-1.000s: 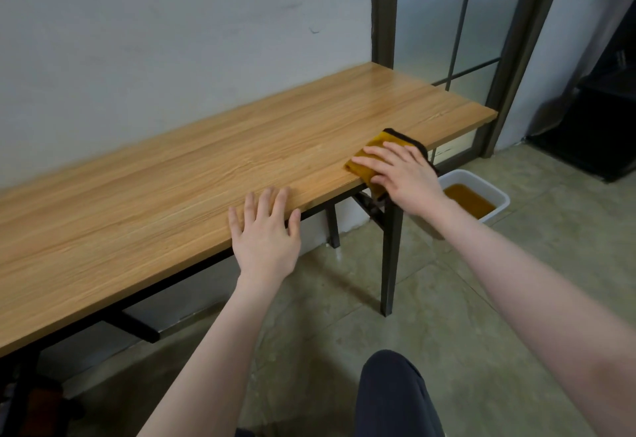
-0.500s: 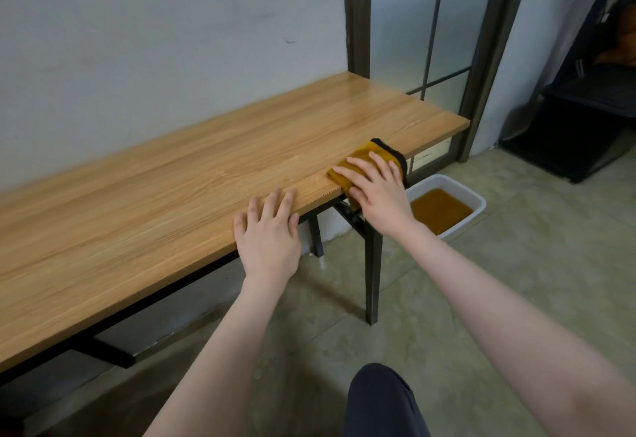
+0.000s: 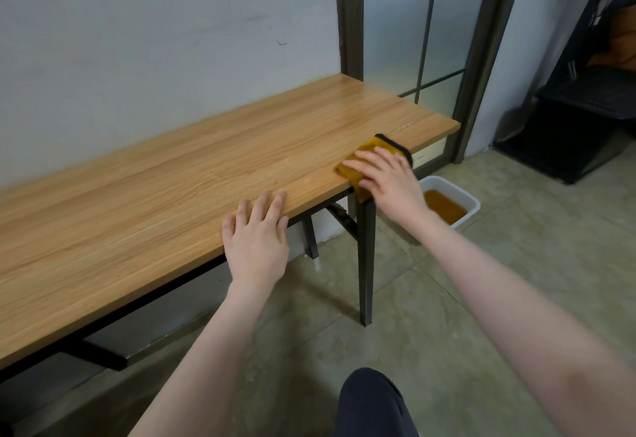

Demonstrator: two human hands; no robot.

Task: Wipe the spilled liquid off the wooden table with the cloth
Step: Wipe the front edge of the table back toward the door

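Running along the grey wall (image 3: 144, 58) from near left to far right, the wooden bench (image 3: 165, 202) takes up most of the view, its top carried on a black frame with a black leg (image 3: 365, 257) under the right end. Beyond its far right end stands a dark-framed glass door (image 3: 413, 23). The floor (image 3: 447, 299) is greenish tile. On it, just right of the leg, sits a white tub (image 3: 471, 204) with brown liquid inside. A dark piece of furniture (image 3: 578, 127) stands at the far right.

Both bare forearms reach in from the near side. The left hand (image 3: 256, 240) lies flat on the near edge of the bench, fingers straight and slightly spread, holding nothing. The right hand (image 3: 385, 178) lies on the cloth (image 3: 366, 151), fingers straight and apart, pressing it down on the bench.

The cloth is yellow with a black trim along its far side. It sits at the near edge of the bench close to the right end, and its near part hangs over the edge beside the leg. No spilled liquid can be made out on the wood. A dark knee (image 3: 371, 402) shows at the bottom.
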